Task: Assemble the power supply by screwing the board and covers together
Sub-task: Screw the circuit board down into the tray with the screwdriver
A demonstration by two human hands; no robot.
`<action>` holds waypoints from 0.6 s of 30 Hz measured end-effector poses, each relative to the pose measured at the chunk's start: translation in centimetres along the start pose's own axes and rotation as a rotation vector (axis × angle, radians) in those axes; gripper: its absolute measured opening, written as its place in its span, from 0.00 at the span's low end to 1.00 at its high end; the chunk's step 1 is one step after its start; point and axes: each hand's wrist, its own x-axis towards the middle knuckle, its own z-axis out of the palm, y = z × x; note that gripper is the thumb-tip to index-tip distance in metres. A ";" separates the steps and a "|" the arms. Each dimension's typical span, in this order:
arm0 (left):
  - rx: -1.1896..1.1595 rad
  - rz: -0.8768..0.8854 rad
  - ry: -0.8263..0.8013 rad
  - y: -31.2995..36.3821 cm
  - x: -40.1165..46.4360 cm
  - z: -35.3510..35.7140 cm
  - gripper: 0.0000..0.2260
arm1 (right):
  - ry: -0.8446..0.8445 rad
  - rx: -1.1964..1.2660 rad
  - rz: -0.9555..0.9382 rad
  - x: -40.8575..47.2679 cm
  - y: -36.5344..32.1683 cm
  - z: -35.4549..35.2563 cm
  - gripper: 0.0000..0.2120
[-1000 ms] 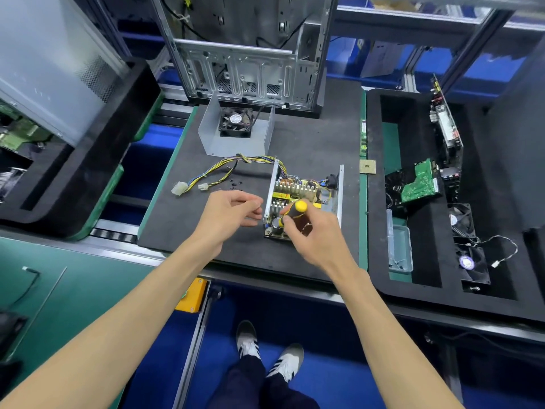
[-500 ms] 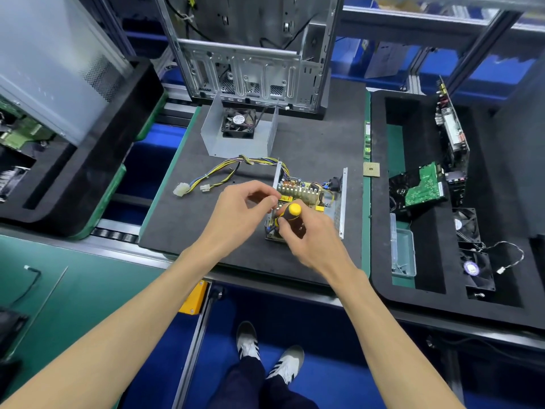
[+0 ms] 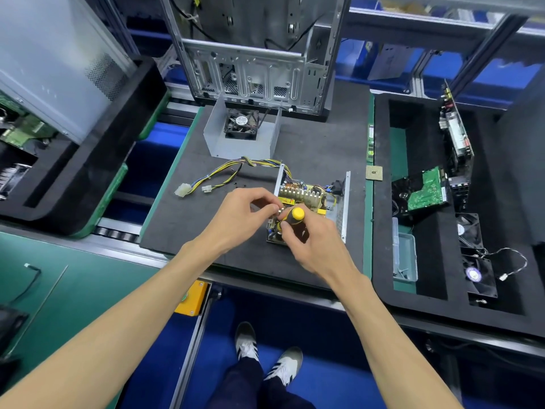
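Yellow-capped screwdriver (image 3: 293, 220) gripped upright in my right hand (image 3: 312, 246) over the board (image 3: 303, 199), left hand (image 3: 240, 216) fingertips pinched beside its handle, can't tell on what

You worked on a matt, dark grey foam mat (image 3: 309, 143) with a faintly rough grain. The power supply's base cover (image 3: 343, 208) was dull, bare sheet metal, as was the fan cover (image 3: 240, 143) behind it. Your screwdriver (image 3: 295, 215) had a glossy yellow and black plastic handle. The wires (image 3: 230, 169) wore smooth plastic sheathing.
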 end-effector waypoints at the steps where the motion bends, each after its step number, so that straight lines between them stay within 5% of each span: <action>1: -0.002 -0.004 0.001 -0.1 0.0 0.0 0.06 | 0.000 0.001 -0.001 0.0 0.0 0.0 0.05; 18: 0.028 0.005 -0.044 -0.2 0.4 0.1 0.06 | 0.017 -0.128 -0.033 0.1 -0.1 0.8 0.11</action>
